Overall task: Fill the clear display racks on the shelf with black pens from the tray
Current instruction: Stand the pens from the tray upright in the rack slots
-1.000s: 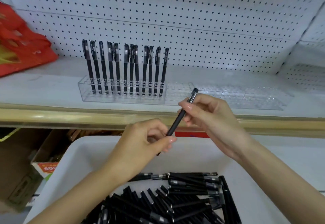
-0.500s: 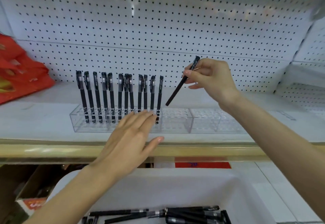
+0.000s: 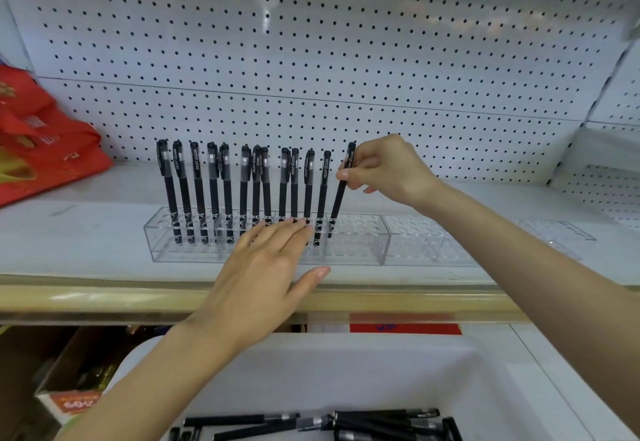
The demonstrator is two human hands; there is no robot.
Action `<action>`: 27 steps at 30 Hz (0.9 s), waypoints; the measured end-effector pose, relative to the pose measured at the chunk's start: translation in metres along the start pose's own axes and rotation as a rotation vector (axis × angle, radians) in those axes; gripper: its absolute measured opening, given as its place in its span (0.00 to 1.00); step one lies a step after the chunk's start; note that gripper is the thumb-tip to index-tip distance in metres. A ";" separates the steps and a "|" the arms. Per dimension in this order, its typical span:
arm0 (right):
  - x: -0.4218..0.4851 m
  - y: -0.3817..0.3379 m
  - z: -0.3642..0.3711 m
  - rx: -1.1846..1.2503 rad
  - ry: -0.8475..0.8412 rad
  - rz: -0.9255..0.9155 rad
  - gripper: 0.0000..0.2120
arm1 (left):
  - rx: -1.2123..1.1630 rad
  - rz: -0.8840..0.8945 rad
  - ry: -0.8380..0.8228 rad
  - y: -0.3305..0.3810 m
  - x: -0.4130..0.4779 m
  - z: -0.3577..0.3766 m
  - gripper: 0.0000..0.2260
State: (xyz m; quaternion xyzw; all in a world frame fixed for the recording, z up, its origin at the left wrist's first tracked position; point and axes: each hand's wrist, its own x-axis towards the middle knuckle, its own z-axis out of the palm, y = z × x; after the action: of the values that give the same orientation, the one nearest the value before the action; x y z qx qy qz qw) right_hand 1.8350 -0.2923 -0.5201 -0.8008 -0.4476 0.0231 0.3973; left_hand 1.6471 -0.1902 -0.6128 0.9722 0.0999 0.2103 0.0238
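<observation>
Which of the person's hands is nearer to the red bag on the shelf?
Left. The left hand lies open at the front of the clear rack, to the right of the red bag; the right hand, pinching a black pen, is even farther right.

The scene is being lit brightly and evenly from above; only faint, soft shadows are being cast on the shelf (image 3: 86,233). A pale streak of glare is being reflected off the pegboard (image 3: 266,20). Straight lines are being bowed by the wide lens, plainly along the shelf's front edge. The print on the pen (image 3: 341,195) in the right hand (image 3: 388,170) is being smeared, and the red bag (image 3: 41,150) is being blurred at the edge.
</observation>
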 end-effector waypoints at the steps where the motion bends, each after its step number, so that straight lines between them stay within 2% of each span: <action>1: 0.002 0.001 0.000 -0.012 -0.004 0.007 0.11 | -0.008 0.003 0.003 0.000 0.001 -0.001 0.34; 7: 0.005 -0.001 0.003 -0.140 -0.100 0.016 0.13 | -0.059 0.014 -0.022 -0.005 0.002 -0.003 0.38; 15: 0.007 0.004 0.006 -0.138 -0.131 0.055 0.11 | -0.073 0.003 -0.035 -0.006 0.006 -0.006 0.40; 18: 0.002 0.010 0.006 -0.115 -0.140 0.087 0.06 | -0.090 0.004 -0.043 -0.007 0.005 -0.007 0.39; 21: -0.008 0.011 0.003 -0.149 -0.124 0.110 0.10 | -0.124 0.021 -0.034 -0.006 -0.001 -0.008 0.36; 25: -0.040 0.000 0.000 -0.239 -0.041 0.036 0.12 | -0.156 0.047 -0.039 0.004 -0.022 -0.018 0.33; 27: -0.064 -0.012 0.004 -0.171 -0.060 -0.004 0.10 | -0.151 0.059 -0.087 0.006 -0.037 -0.026 0.32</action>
State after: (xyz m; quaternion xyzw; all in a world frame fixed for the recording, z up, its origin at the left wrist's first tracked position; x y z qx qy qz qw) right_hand 1.7869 -0.3337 -0.5356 -0.8297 -0.4614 0.0080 0.3140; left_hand 1.6044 -0.2037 -0.6039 0.9784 0.0539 0.1754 0.0949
